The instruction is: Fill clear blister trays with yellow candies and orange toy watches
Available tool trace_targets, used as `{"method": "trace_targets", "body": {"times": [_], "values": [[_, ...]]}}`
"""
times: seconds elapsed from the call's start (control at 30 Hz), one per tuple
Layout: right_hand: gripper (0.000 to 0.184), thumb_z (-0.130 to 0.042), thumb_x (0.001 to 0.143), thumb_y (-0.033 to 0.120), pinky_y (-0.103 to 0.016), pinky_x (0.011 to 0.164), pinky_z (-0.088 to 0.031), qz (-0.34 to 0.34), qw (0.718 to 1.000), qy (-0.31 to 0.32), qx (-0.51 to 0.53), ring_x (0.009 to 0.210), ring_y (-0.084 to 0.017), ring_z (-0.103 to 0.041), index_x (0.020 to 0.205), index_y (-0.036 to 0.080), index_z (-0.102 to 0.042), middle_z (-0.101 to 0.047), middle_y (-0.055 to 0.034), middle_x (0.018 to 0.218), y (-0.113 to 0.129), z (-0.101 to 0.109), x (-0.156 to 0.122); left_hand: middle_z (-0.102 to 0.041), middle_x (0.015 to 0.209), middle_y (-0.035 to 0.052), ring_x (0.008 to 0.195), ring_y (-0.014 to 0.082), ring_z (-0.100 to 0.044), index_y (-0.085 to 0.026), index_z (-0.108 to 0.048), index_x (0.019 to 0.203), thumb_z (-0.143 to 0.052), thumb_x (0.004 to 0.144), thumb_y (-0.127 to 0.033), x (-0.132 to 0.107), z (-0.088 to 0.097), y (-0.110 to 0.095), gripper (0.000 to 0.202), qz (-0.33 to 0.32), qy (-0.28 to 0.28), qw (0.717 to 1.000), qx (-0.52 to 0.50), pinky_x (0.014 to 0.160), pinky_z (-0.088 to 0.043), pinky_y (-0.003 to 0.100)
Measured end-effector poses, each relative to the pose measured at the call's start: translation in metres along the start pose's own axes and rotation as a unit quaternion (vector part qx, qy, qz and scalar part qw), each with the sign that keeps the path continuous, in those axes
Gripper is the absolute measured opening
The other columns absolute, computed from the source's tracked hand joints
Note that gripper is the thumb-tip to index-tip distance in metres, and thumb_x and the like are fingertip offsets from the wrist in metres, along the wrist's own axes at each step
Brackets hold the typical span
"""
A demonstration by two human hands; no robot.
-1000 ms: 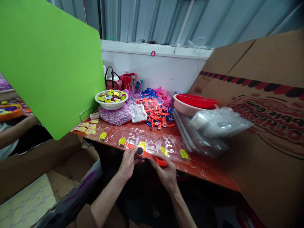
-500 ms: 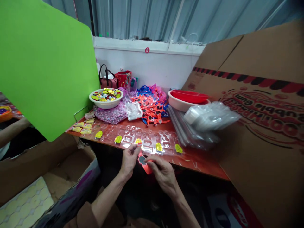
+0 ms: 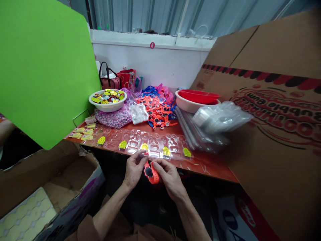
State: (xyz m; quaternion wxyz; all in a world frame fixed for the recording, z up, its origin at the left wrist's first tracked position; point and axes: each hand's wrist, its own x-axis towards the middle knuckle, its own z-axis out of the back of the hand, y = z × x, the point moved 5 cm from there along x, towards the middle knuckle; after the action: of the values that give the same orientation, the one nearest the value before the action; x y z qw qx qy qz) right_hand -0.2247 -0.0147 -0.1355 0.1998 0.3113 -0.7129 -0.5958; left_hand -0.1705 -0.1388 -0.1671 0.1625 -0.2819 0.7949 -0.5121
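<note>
An orange toy watch [image 3: 148, 172] with a dark round face is between my hands, over the front edge of the table. My left hand [image 3: 134, 169] pinches the buckle end of its strap. The other strap end is bent round in a loop, gripped by the fingers of my right hand [image 3: 169, 177]. Just beyond my hands lies a row of clear plastic blister trays [image 3: 135, 140], several with a yellow piece [image 3: 166, 151] in them. Farther back is a heap of orange and blue toy watches [image 3: 160, 112].
A white bowl [image 3: 107, 107] of yellow pieces rests on a purple bag of beads [image 3: 112, 119] at the left. Clear plastic sheets [image 3: 195, 130] and a pale basin [image 3: 184, 103] are at the right. A green board [image 3: 47, 73] and a big carton [image 3: 265, 110] flank the table.
My right hand has brought the free strap end up and round toward the buckle, so the strap now curves into a loop. The view has shifted slightly.
</note>
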Motion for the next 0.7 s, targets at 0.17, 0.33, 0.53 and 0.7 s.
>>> {"method": "trace_targets", "body": {"times": [0.17,0.33,0.53,0.7], "values": [[0.033,-0.081,0.075,0.044,-0.021,0.067,-0.051,0.008,1.0,-0.012,0.023,0.072,-0.011,-0.061,0.086,0.017,-0.066,-0.068,-0.0014,0.084,-0.009,0.002,0.006,-0.076,0.093,0.0062,0.086,0.0183,-0.071,-0.017,-0.073,0.105,-0.075,0.081,-0.035,-0.002,0.001,0.002,0.03,-0.002,0.011,1.0,0.018,0.083,-0.055,0.026],[0.035,-0.081,0.075,0.045,-0.021,0.069,-0.051,0.012,0.999,-0.029,0.021,0.074,-0.011,-0.062,0.086,0.016,-0.065,-0.067,-0.0013,0.082,-0.014,0.005,0.009,-0.076,0.093,0.0078,0.088,0.0202,-0.071,-0.016,-0.075,0.099,-0.071,0.085,-0.039,-0.005,-0.002,-0.003,0.028,-0.006,0.02,0.998,0.052,0.083,-0.055,0.027],[0.042,-0.081,0.075,0.046,-0.017,0.06,-0.044,-0.008,0.999,-0.033,0.03,0.061,-0.007,-0.055,0.096,0.018,-0.059,-0.06,0.0046,0.07,-0.013,0.005,0.007,-0.075,0.098,0.0083,0.09,0.0203,-0.07,-0.018,-0.078,0.096,-0.071,0.085,-0.037,-0.01,-0.006,-0.011,0.023,-0.014,0.052,0.995,0.088,0.082,-0.054,0.024],[0.047,-0.084,0.071,0.046,-0.017,0.056,-0.043,-0.011,0.998,-0.044,0.052,0.057,-0.007,-0.053,0.099,0.02,-0.057,-0.057,0.0066,0.066,-0.015,0.009,0.01,-0.073,0.105,0.0101,0.097,0.0221,-0.068,-0.02,-0.08,0.095,-0.072,0.084,-0.036,-0.012,-0.006,-0.012,0.021,-0.027,0.071,0.992,0.102,0.082,-0.053,0.025]]}}
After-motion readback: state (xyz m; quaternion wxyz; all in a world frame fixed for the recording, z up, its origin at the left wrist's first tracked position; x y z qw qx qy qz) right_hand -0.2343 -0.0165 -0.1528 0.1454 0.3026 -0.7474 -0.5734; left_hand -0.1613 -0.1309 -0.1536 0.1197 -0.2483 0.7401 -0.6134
